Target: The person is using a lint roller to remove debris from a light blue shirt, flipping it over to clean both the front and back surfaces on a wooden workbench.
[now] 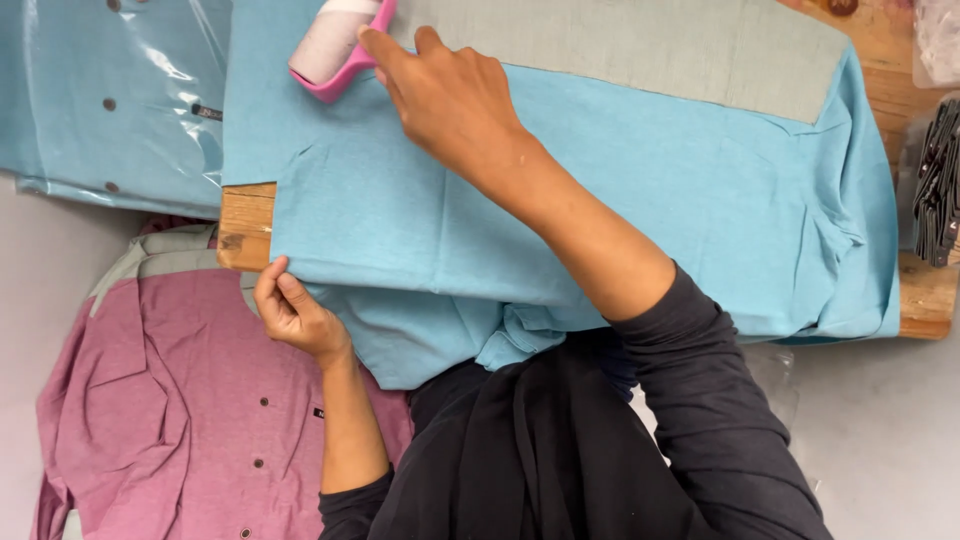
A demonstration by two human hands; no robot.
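Observation:
A light blue shirt lies spread flat over a wooden board, with a grey panel at its far edge. My right hand reaches across it and grips the pink handle of a lint roller, whose white roll rests on the fabric at the far left. My left hand pinches the shirt's near left corner at the board's edge, fingers closed on the cloth.
A pink button shirt lies low at the left. A blue shirt in a clear plastic bag sits at the upper left. A bundle of black items stands at the right edge of the board.

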